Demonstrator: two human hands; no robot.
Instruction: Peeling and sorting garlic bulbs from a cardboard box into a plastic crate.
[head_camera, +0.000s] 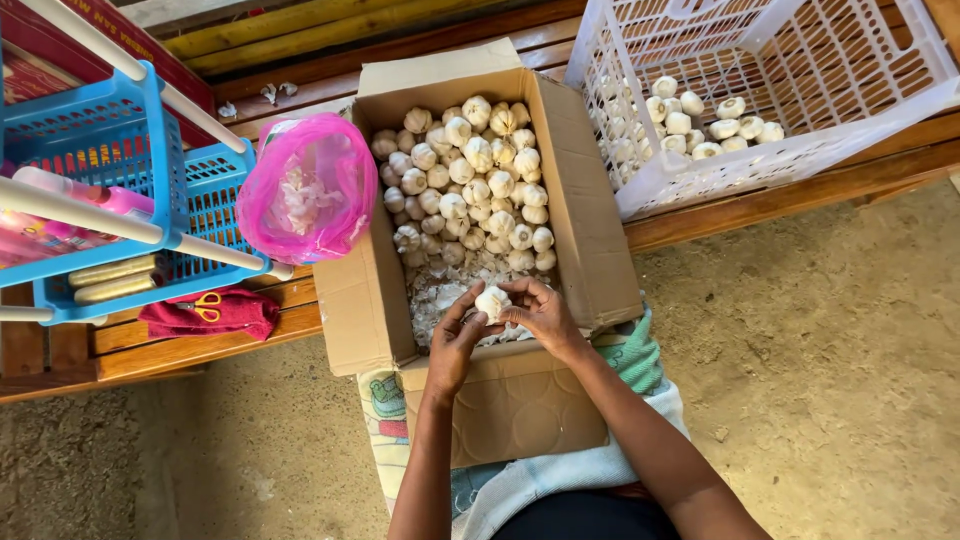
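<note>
Both my hands hold one white garlic bulb (491, 300) over the near end of an open cardboard box (588, 210). My left hand (455, 340) grips it from the left, fingers curled on its side. My right hand (540, 312) grips it from the right. Many whole garlic bulbs (470, 175) fill the far part of the box. Loose papery peelings (432, 292) lie in the near part, under my hands.
A pink plastic bag (305, 190) with peelings sits left of the box. A white plastic crate (800, 90) at the back right holds several bulbs. Blue baskets (110, 170), a red cloth (210, 315) and small scissors (207, 304) lie on the wooden bench at left. Sandy ground at right.
</note>
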